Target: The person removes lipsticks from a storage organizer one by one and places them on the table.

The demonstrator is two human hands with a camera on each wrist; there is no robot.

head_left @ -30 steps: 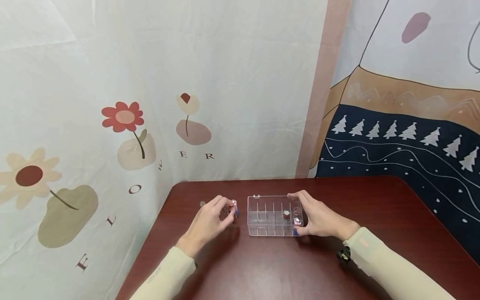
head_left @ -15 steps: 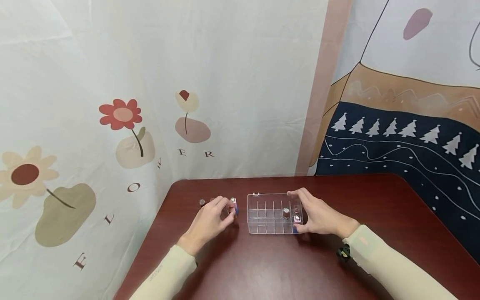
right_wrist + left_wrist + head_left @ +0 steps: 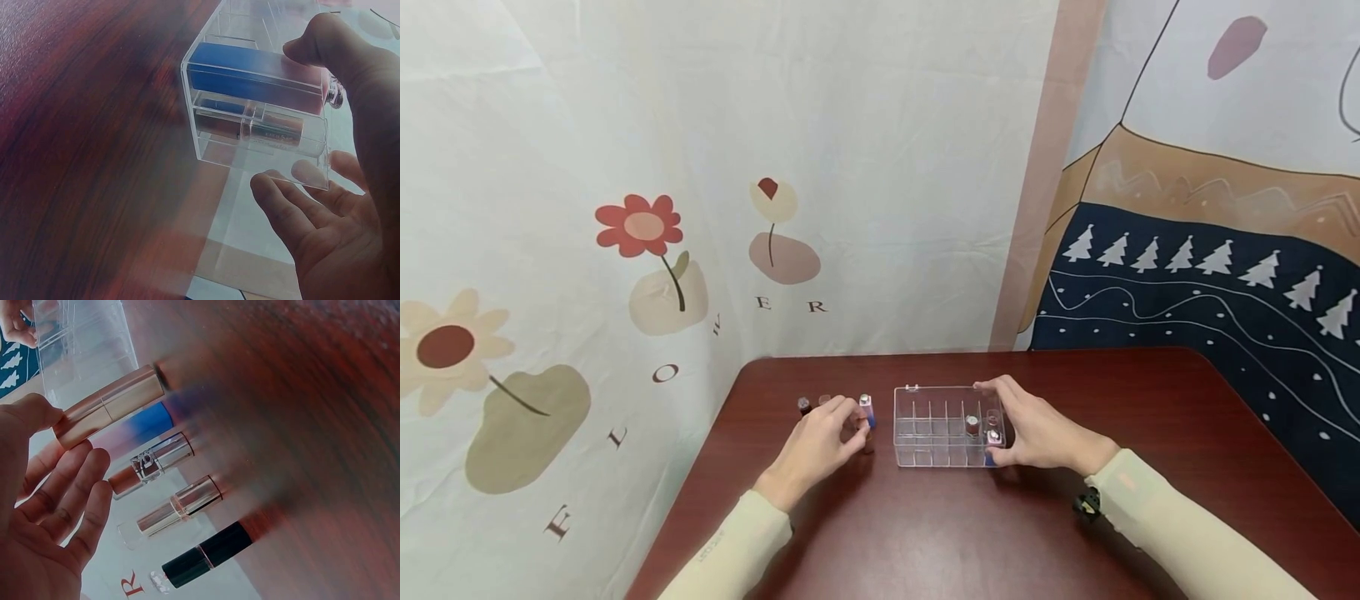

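Note:
My left hand (image 3: 817,443) pinches the upper end of a gold lipstick tube (image 3: 111,405) between thumb and fingers. Behind it stands a pink-and-blue lipstick (image 3: 867,408), with a clear-and-brown lipstick (image 3: 156,464), a gold lipstick with a clear end (image 3: 181,505) and a black lipstick (image 3: 207,555) in a row. My right hand (image 3: 1047,432) grips the right end of a clear divided box (image 3: 925,458), thumb in front and fingers behind. In its end compartments are another pink-and-blue lipstick (image 3: 253,72) and a brownish tube (image 3: 275,131). A dark-capped tube (image 3: 972,426) stands one column left.
Everything rests on a dark red-brown table (image 3: 925,533). A pale printed cloth (image 3: 880,167) hangs behind the far edge, and a dark blue tree-patterned cloth (image 3: 1150,300) hangs at the right. A dark band (image 3: 1086,505) circles the right wrist.
My left hand has shifted slightly toward me, baring more of the pink-and-blue lipstick and the row behind. My right hand stays on the box, which has hardly moved.

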